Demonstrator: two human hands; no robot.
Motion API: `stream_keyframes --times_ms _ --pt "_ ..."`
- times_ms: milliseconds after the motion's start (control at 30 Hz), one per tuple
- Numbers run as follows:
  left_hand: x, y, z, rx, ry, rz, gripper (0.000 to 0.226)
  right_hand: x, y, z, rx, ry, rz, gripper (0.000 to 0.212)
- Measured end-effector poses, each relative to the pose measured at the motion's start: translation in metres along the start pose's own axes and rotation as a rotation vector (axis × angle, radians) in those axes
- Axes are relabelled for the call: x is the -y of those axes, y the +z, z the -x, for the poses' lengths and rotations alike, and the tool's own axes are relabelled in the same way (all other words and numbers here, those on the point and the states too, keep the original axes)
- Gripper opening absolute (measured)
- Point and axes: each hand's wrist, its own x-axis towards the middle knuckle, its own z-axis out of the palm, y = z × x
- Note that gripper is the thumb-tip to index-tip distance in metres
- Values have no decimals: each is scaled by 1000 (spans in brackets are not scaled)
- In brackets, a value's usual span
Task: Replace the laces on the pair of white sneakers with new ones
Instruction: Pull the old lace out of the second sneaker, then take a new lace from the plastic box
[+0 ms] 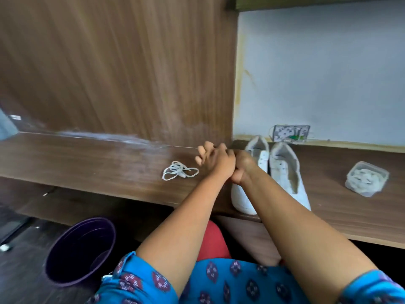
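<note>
Just right of the clasped fingers [205, 153]: two sneakers [282, 172] side by side on the surface [109, 163], long axes running toward the body, apparently unlaced. Both hands interlocked, holding nothing. Loose lace [178, 173] just left, nearer the left hand [219, 163]; right hand [243, 165] overlaps the nearer sneaker.

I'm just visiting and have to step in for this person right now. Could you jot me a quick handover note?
Hands: left hand and right hand are clasped together above the wooden shelf, holding no lace that I can see.
Things: two white sneakers stand side by side on the shelf, a loose white lace bundle lies to their left, a clear plastic container to their right.
Done: both sneakers appear unlaced.
Left: thread new laces into both.
</note>
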Motion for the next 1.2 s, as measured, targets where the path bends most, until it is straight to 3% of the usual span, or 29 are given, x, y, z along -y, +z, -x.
stream_keyframes --times_ms 67,167,300,367,400,500,567,667,767,833,900,933,1000,1067,1133,1200 --pt "37 -15 -18 -67 27 -84 27 -23 23 -26 -145 -78 244 33" --pt "85 -27 -40 20 65 -200 25 -59 36 -74 -293 -306 573 33" --pt "137 -44 -72 82 -21 -249 34 -89 39 -120 -116 -376 1168 18" --pt "159 -49 -76 197 -136 -251 54 -94 22 -132 -127 -413 1588 29" --pt "175 -49 -82 251 -177 -231 72 -98 16 -140 -200 -430 1656 38" --pt "195 -50 -84 377 -177 -246 126 -102 0 -146 -384 -544 1655 49" --pt "199 -37 -90 373 -124 -241 136 -113 7 -152 -282 -557 1721 49" --pt "202 -23 -97 403 -110 -110 120 -130 25 -161 -105 -493 1717 44" --pt "206 -23 -94 329 -86 11 91 -137 48 -163 -176 -423 1542 31" --pt "206 -28 -87 178 -199 421 64 -148 71 -156 -210 -267 1129 21" --pt "202 -48 -83 9 -489 930 30 -171 103 -149 -193 -79 629 20" --pt "203 -65 -83 -72 -612 1131 20 -182 121 -148 -202 -36 493 23" --pt "211 -105 -85 -151 -709 1372 31 -203 156 -146 -183 7 463 22" --pt "224 -154 -83 -195 -644 1375 35 -227 198 -132 -122 106 390 21" --pt "252 -202 -87 -214 -620 1142 31 -260 234 -118 -23 164 252 23" --pt "296 -238 -97 -169 -653 886 26 -295 256 -121 56 229 504 30"
